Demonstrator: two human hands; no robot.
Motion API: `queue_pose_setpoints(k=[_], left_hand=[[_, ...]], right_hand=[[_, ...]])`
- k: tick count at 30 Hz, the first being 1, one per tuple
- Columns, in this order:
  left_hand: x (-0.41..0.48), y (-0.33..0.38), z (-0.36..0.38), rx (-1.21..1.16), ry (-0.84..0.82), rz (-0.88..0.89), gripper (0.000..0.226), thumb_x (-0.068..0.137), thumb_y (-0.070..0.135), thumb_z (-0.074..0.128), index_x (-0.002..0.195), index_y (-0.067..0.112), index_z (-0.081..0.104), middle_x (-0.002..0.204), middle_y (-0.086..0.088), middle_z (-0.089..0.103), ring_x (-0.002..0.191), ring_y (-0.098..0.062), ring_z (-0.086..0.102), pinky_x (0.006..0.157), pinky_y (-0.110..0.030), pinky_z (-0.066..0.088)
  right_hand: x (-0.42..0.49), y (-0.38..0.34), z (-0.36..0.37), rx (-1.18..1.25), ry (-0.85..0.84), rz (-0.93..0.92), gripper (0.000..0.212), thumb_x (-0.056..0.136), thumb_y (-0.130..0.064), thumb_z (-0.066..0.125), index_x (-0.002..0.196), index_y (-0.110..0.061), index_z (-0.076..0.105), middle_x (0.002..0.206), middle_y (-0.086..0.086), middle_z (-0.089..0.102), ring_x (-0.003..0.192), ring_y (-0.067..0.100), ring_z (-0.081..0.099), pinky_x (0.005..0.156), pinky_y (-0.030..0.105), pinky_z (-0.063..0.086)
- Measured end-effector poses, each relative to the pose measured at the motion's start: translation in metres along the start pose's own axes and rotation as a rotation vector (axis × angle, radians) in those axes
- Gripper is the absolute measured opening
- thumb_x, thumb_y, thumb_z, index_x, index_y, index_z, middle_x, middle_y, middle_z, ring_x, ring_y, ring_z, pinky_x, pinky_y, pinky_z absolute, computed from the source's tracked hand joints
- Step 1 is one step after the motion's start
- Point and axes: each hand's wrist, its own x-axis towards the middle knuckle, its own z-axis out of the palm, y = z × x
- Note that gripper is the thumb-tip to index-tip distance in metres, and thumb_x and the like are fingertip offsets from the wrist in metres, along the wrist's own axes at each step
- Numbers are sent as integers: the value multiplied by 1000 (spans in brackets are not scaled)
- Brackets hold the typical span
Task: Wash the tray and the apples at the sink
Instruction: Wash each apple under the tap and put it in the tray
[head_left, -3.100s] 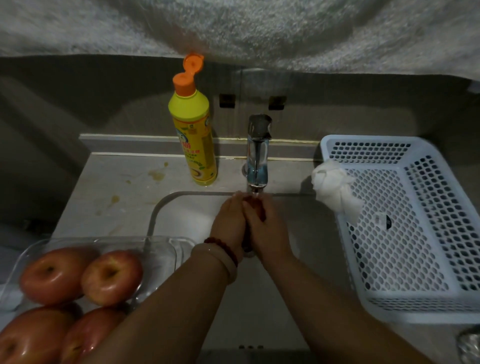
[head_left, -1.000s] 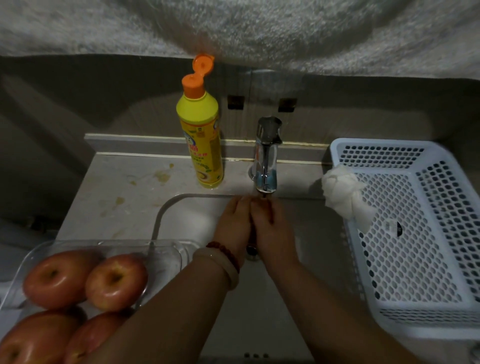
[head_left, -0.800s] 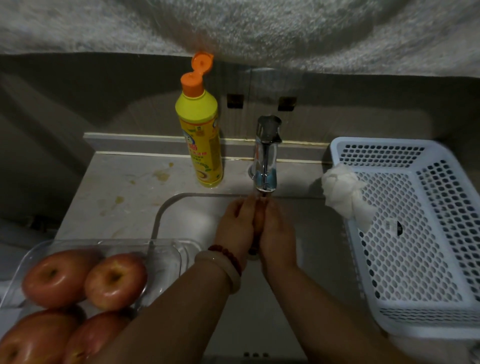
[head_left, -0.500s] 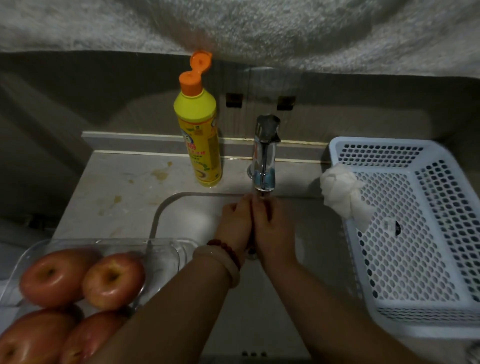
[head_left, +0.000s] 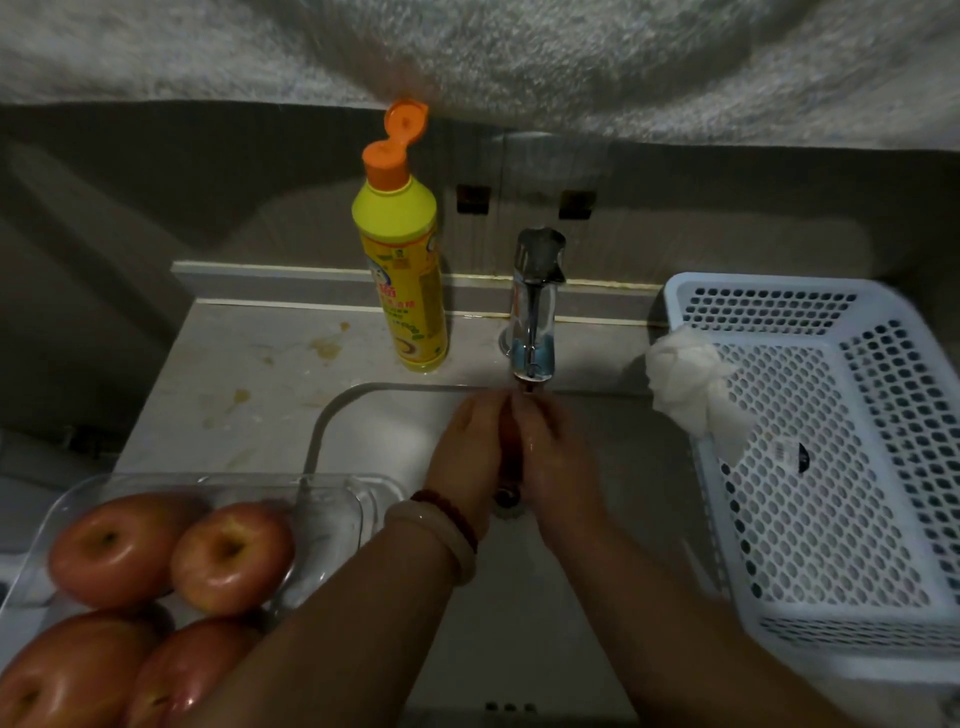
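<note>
- At the counter's front-left corner, the clear tray (head_left: 332, 525) holds four apples (head_left: 231, 556), wet and shiny, with its right end reaching over the sink (head_left: 363, 415) rim; neither tray nor fruit has shifted over the last seconds.
- Near the counter's back edge stands a yellow soap bottle (head_left: 402, 280) with its orange cap flipped open.
- Under the tap (head_left: 535, 306), at the sink's back rim, the left hand (head_left: 470, 452) and right hand (head_left: 553, 457) stay cupped together round a fifth apple (head_left: 509, 452), only a dark red sliver showing. Compared with a moment ago the fingers have merely shifted: probably rubbing and rinsing goes on, with four apples and the tray left.
- On the counter's right side, a white perforated basket (head_left: 831, 639) holds no fruit; a white cloth (head_left: 685, 384) drapes over its left rim.
</note>
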Motion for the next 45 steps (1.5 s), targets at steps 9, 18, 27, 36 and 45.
queue_pose_setpoints(k=[9,18,27,36,45], left_hand=[[-4,-6,4,93,32,136,13,87,34,64,98,28,68,93,3,73,90,-15,69,82,-36,58],[-6,12,-3,-55,-125,-226,39,89,53,53,91,19,72,90,-11,74,85,-26,68,73,-36,54],[-7,-10,-3,304,-35,327,19,96,39,50,112,37,60,111,6,65,101,-8,63,85,-27,55],[2,-7,0,155,38,65,22,98,47,41,103,36,59,107,2,64,101,-21,62,90,-46,54],[10,-19,-5,590,-3,425,25,100,27,41,120,21,56,117,-6,60,109,-20,56,99,-39,46]], right_hand=[[2,-3,5,368,13,388,25,94,-38,52,96,-22,70,94,6,73,92,22,68,83,40,56],[-5,12,3,-229,8,-517,30,94,-30,47,110,-14,66,100,-8,62,93,2,55,86,11,41],[-1,-24,-2,546,-71,629,31,88,-42,61,103,-16,70,91,11,75,87,26,69,71,36,55],[-7,-11,3,353,78,316,22,91,-42,56,99,-26,69,99,3,70,92,24,67,70,38,56],[-2,-6,0,259,2,219,15,93,-32,59,91,-26,72,92,1,74,90,20,69,81,41,56]])
